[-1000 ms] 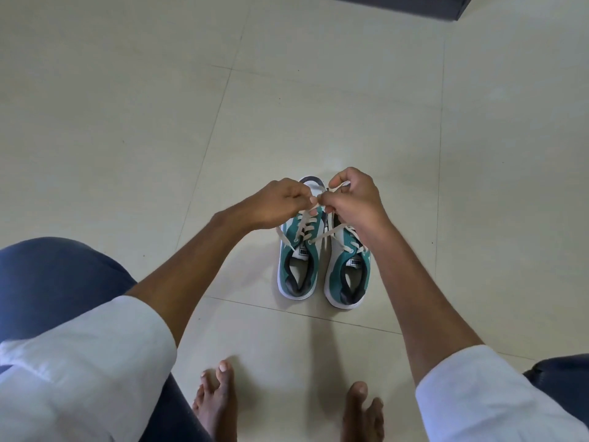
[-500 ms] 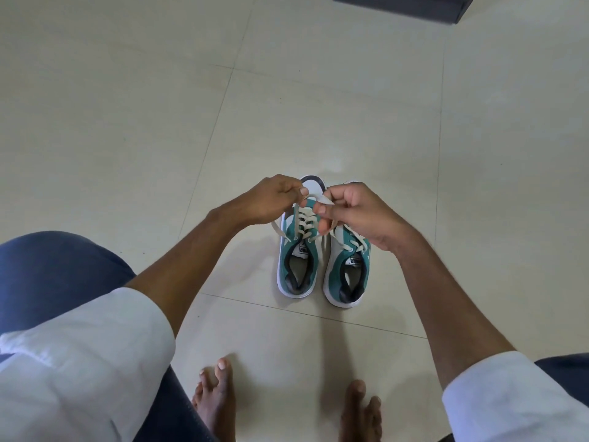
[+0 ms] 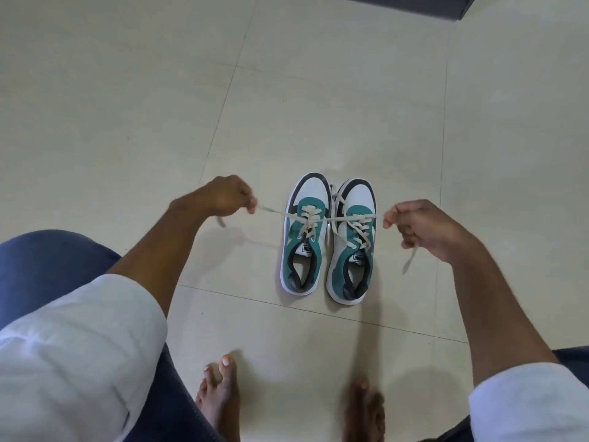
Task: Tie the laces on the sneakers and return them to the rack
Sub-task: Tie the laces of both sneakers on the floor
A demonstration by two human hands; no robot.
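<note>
Two teal-and-white sneakers (image 3: 328,237) stand side by side on the tiled floor (image 3: 159,106), toes pointing away from the person. One cream lace (image 3: 322,218) runs taut across both shoes. The left hand (image 3: 223,196) is closed on one lace end, out to the left; the right hand (image 3: 420,228) is closed on the other, out to the right. Two bare feet (image 3: 220,393) rest nearer the camera.
</note>
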